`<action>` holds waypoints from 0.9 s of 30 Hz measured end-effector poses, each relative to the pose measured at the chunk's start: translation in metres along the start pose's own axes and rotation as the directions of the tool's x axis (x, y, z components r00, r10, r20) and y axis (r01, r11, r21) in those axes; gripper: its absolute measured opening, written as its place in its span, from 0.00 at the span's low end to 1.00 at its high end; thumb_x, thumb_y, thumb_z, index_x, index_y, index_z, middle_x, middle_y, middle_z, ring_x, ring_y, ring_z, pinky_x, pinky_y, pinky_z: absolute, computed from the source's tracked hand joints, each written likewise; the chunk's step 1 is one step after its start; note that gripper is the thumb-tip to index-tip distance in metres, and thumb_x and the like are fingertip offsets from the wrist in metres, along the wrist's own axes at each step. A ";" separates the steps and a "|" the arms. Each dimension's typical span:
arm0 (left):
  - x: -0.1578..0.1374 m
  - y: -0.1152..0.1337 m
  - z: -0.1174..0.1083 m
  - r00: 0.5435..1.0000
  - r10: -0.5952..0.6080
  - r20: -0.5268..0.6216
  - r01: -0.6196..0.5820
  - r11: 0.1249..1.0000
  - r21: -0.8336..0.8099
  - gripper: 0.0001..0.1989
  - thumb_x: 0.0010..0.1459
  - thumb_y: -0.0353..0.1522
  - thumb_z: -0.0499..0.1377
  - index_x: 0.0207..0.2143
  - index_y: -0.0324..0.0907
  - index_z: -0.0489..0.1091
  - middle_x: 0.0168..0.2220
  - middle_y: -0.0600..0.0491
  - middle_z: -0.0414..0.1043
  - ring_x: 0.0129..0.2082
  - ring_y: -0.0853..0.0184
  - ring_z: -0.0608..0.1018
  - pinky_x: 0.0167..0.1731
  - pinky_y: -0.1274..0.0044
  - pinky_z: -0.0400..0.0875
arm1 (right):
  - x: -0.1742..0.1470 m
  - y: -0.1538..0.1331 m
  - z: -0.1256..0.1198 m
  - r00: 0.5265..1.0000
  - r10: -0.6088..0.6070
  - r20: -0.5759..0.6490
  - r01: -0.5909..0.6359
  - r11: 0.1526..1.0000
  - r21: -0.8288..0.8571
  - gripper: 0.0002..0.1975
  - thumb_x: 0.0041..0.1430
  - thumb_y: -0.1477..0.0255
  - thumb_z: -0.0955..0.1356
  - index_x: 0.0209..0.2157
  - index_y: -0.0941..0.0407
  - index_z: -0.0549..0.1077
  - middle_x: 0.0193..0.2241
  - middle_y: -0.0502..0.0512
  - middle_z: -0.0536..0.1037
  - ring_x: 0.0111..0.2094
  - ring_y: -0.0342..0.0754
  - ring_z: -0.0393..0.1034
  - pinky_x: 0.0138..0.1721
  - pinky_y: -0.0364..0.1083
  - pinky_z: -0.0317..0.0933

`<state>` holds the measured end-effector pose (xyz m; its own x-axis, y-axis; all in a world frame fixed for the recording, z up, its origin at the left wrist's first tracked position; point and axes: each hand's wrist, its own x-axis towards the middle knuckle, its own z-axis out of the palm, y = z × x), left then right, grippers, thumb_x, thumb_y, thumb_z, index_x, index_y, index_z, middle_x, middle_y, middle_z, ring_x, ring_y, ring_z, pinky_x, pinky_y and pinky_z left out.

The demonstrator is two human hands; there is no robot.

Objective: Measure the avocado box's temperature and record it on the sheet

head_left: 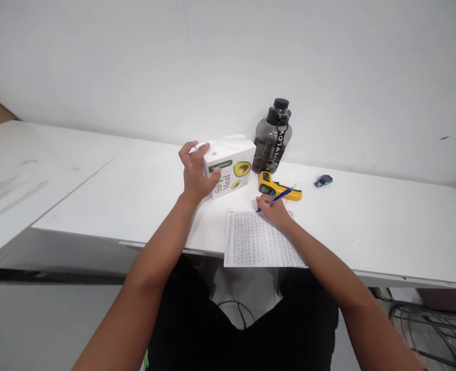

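My left hand [197, 172] grips the left end of a white box [231, 164] with avocado pictures and the words "Meal" on its front. The box stands on the white table, thumb on its front face and fingers over the top. In my right hand [273, 210] is a blue pen [285, 194], its tip at the top edge of a paper sheet [251, 242]. Rows of small marks fill the sheet, which hangs a little over the table's front edge. Just beyond the right hand lies a yellow infrared thermometer [292, 195].
A dark translucent water bottle [272, 139] with a lettered strap stands behind the thermometer, close to the wall. Further right lies a small dark blue-green object [323, 180], its kind unclear. The white table [386, 221] runs along the wall. A black wire rack [437, 327] is below at right.
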<state>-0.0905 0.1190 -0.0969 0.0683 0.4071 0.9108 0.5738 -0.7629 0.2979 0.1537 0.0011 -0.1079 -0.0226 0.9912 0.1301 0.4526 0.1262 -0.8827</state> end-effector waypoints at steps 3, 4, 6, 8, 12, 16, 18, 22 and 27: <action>0.000 0.002 -0.001 1.000 -0.005 -0.011 0.005 1.000 -0.024 0.33 0.59 0.56 0.53 0.62 0.53 0.57 0.59 0.41 0.51 0.55 0.50 0.68 0.34 0.67 0.77 | 0.000 0.001 0.000 0.999 -0.013 -0.039 0.013 1.000 0.000 0.21 0.59 0.56 0.63 0.18 0.53 0.59 0.17 0.47 0.61 0.25 0.45 0.60 0.30 0.46 0.56; 0.000 0.002 -0.001 1.000 -0.005 -0.013 0.005 1.000 -0.024 0.33 0.60 0.55 0.53 0.62 0.53 0.57 0.59 0.41 0.51 0.55 0.50 0.68 0.34 0.67 0.77 | 0.000 0.002 0.000 0.998 -0.023 -0.051 0.023 1.000 -0.013 0.22 0.60 0.55 0.63 0.18 0.53 0.60 0.18 0.47 0.62 0.25 0.45 0.61 0.31 0.46 0.57; 0.000 0.003 -0.002 1.000 -0.001 -0.013 0.001 1.000 -0.015 0.32 0.60 0.54 0.53 0.62 0.53 0.56 0.58 0.42 0.51 0.55 0.51 0.68 0.34 0.68 0.77 | -0.001 0.001 -0.001 0.996 -0.050 -0.071 0.045 0.997 -0.068 0.23 0.61 0.53 0.62 0.19 0.53 0.61 0.18 0.48 0.64 0.26 0.46 0.62 0.31 0.46 0.57; 0.000 0.003 -0.002 1.000 0.007 -0.013 -0.007 1.000 -0.014 0.31 0.60 0.53 0.53 0.62 0.53 0.56 0.58 0.42 0.51 0.55 0.51 0.68 0.33 0.69 0.77 | -0.002 0.001 -0.003 0.996 -0.064 -0.069 0.053 0.988 -0.146 0.22 0.63 0.52 0.63 0.23 0.53 0.66 0.21 0.49 0.70 0.28 0.47 0.66 0.32 0.46 0.58; -0.001 0.001 0.000 1.000 0.009 -0.016 -0.010 0.999 -0.046 0.33 0.60 0.51 0.55 0.64 0.53 0.54 0.59 0.41 0.51 0.56 0.51 0.68 0.34 0.68 0.78 | -0.001 0.003 -0.007 0.991 -0.134 0.024 0.134 0.934 -0.331 0.17 0.66 0.55 0.63 0.38 0.52 0.75 0.32 0.53 0.81 0.35 0.50 0.74 0.37 0.46 0.62; -0.003 -0.004 0.002 1.000 -0.005 -0.026 0.003 0.997 -0.083 0.41 0.59 0.52 0.56 0.68 0.53 0.42 0.61 0.40 0.50 0.58 0.50 0.67 0.38 0.65 0.78 | 0.004 0.010 -0.008 0.968 -0.243 0.060 0.243 0.857 -0.454 0.13 0.66 0.64 0.65 0.44 0.54 0.77 0.44 0.59 0.82 0.44 0.54 0.77 0.43 0.48 0.65; -0.003 -0.006 0.003 1.000 -0.002 -0.028 0.000 0.996 -0.094 0.41 0.58 0.52 0.56 0.67 0.54 0.41 0.61 0.40 0.50 0.60 0.50 0.66 0.39 0.65 0.78 | 0.006 0.012 -0.009 0.971 -0.233 0.060 0.232 0.834 -0.500 0.15 0.65 0.68 0.64 0.49 0.56 0.76 0.46 0.61 0.81 0.44 0.55 0.77 0.43 0.49 0.66; -0.002 -0.007 0.003 0.999 0.026 -0.024 -0.027 0.997 -0.073 0.38 0.59 0.51 0.56 0.66 0.54 0.42 0.60 0.40 0.50 0.61 0.49 0.65 0.40 0.63 0.77 | 0.007 0.011 -0.011 0.984 -0.157 0.086 0.176 0.763 -0.622 0.21 0.60 0.78 0.64 0.55 0.58 0.73 0.47 0.62 0.81 0.42 0.54 0.77 0.42 0.48 0.67; -0.001 -0.002 0.001 1.000 0.008 -0.010 -0.009 0.999 -0.031 0.36 0.60 0.52 0.54 0.65 0.54 0.44 0.59 0.40 0.51 0.59 0.49 0.66 0.36 0.66 0.77 | 0.006 0.009 -0.010 0.988 -0.115 0.106 0.156 0.737 -0.658 0.23 0.60 0.76 0.64 0.57 0.59 0.70 0.43 0.61 0.81 0.39 0.53 0.76 0.40 0.47 0.66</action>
<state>-0.0905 0.1204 -0.0984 0.0653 0.3958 0.9160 0.5480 -0.7814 0.2986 0.1665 0.0081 -0.1100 -0.1685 0.9688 0.1819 0.9163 0.2219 -0.3333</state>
